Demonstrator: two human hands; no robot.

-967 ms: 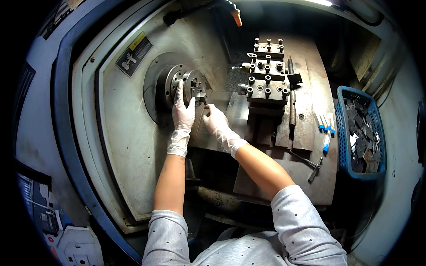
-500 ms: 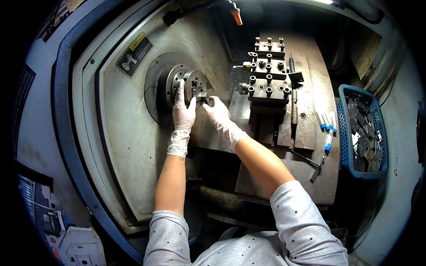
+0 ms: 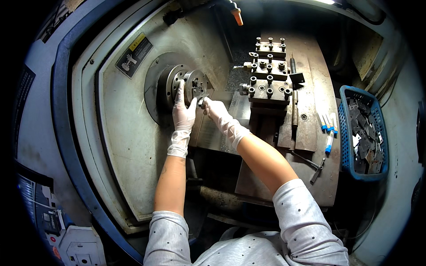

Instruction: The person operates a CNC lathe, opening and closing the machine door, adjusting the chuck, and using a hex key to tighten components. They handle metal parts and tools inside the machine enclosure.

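My left hand (image 3: 183, 114), in a white glove, lies against the round metal chuck (image 3: 168, 84) of the lathe. Its index finger stretches up along the side, and the thumb stands apart near the front disc (image 3: 193, 80). A small bright metal piece (image 3: 198, 92) sits on that disc's face, just above the thumb. My right hand (image 3: 215, 110), gloved too, is closed at the lower right of the disc. Its fingertips pinch near a small dark bit by the disc's edge; what they hold is too small to make out.
Tool posts with bolts (image 3: 268, 91) stand right of the chuck on a metal slide. On it lie a rod-shaped tool (image 3: 294, 108), blue-capped tubes (image 3: 329, 133) and a T-handle wrench (image 3: 317, 170). A blue basket (image 3: 342, 146) holds many flat metal pieces. An orange-tipped nozzle (image 3: 237, 17) hangs above.
My right hand has shifted slightly left and its fingers have closed in at the disc's edge. My left hand stays almost still on the chuck.
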